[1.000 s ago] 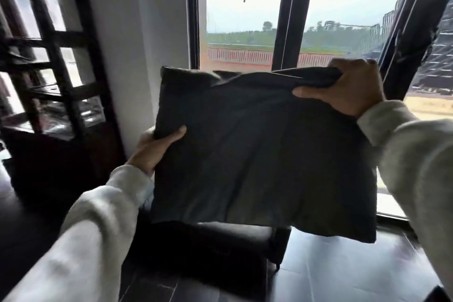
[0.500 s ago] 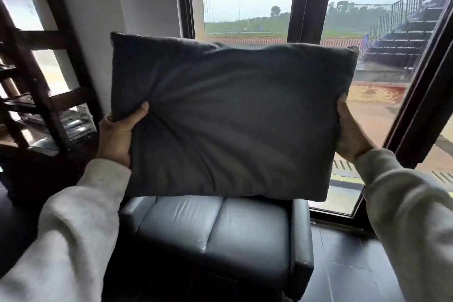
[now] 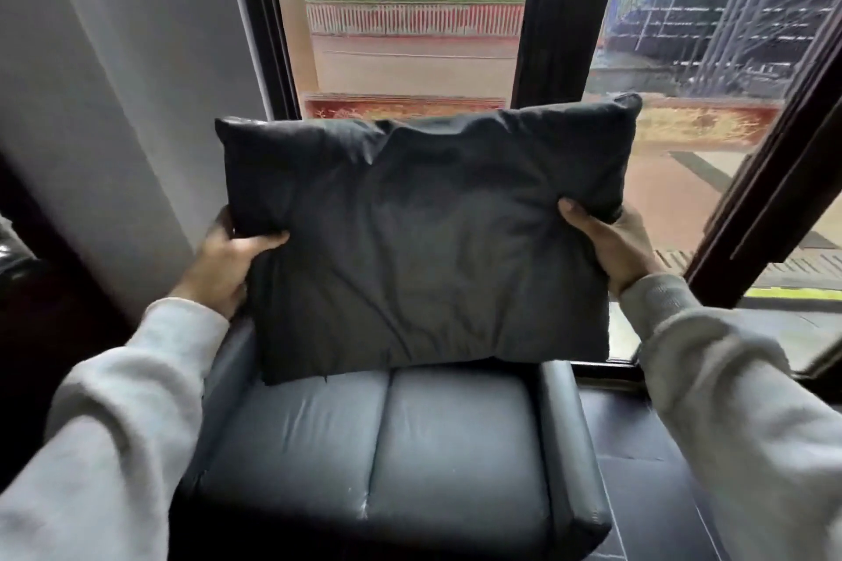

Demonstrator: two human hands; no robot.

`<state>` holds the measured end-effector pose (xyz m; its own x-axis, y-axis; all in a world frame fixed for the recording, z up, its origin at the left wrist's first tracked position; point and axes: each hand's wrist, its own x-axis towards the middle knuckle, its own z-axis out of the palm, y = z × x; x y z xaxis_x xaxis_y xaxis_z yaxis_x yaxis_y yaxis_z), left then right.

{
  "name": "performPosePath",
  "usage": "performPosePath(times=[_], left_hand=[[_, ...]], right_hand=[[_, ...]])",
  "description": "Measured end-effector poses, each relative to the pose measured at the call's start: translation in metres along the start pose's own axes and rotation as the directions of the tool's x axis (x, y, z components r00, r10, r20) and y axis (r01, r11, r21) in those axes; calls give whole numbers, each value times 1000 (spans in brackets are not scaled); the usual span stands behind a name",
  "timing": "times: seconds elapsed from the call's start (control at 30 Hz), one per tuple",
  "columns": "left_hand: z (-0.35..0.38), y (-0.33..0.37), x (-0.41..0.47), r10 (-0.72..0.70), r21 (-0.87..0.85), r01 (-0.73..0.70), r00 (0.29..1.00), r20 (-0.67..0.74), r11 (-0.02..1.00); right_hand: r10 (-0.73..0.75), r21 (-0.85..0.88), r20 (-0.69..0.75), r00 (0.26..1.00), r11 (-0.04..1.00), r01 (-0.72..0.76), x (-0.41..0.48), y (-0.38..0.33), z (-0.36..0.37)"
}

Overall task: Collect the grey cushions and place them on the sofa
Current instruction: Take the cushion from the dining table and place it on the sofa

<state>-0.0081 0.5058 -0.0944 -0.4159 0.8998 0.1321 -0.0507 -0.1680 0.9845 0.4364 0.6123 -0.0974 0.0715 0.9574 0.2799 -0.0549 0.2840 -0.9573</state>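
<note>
I see grey cushion (image 3: 423, 237) upright over sofa (image 3: 410, 446) back edge; left hand (image 3: 223, 260), right hand (image 3: 613, 241) clamped on its sides.

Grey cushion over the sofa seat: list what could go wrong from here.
1. The grey cushion is held upright by its side edges only, left hand and right hand. Let go now and it may tip forward onto the seat rather than lean back.
2. It hides the back of the sofa, so the placement is partly blind.
3. The seat looks like smooth leather; the cushion's bottom edge could slide forward.
</note>
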Motion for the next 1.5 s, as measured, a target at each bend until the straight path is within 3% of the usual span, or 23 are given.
performPosePath(times=[0.2, 0.4, 0.6, 0.83, 0.97, 1.03, 1.2, 1.4, 1.5], left_hand=[[25, -96, 119, -195, 43, 193, 980, 44, 980], [59, -200, 188, -352, 53, 349, 934, 64, 935], [100, -349, 235, -470, 154, 457, 881, 54, 876], [133, -517, 260, -538, 427, 518, 839, -85, 741], [154, -593, 276, -604, 424, 569, 795, -63, 704], [156, -588, 275, -590, 364, 572, 804, -71, 735], [180, -611, 289, -622, 305, 630, 771, -136, 714], [172, -592, 271, -632, 385, 630, 762, -139, 675], [180, -599, 279, -643, 419, 637, 751, -148, 647]], right_hand=[[81, -138, -114, 990, 986, -97, 61, 85, 26], [259, -235, -94, 961, 933, -274, 116, 190, 16], [423, -275, -90, 901, 859, -431, 149, 339, -15], [547, -92, -146, 824, 822, -562, 179, 498, -43], [556, -131, -203, 806, 800, -585, 191, 572, -60], [513, -171, -245, 823, 813, -557, 182, 573, -53], [565, -248, -275, 778, 740, -625, 195, 608, -62], [601, -302, -345, 721, 656, -692, 195, 612, -68], [606, -291, -330, 724, 664, -689, 203, 617, -64]])
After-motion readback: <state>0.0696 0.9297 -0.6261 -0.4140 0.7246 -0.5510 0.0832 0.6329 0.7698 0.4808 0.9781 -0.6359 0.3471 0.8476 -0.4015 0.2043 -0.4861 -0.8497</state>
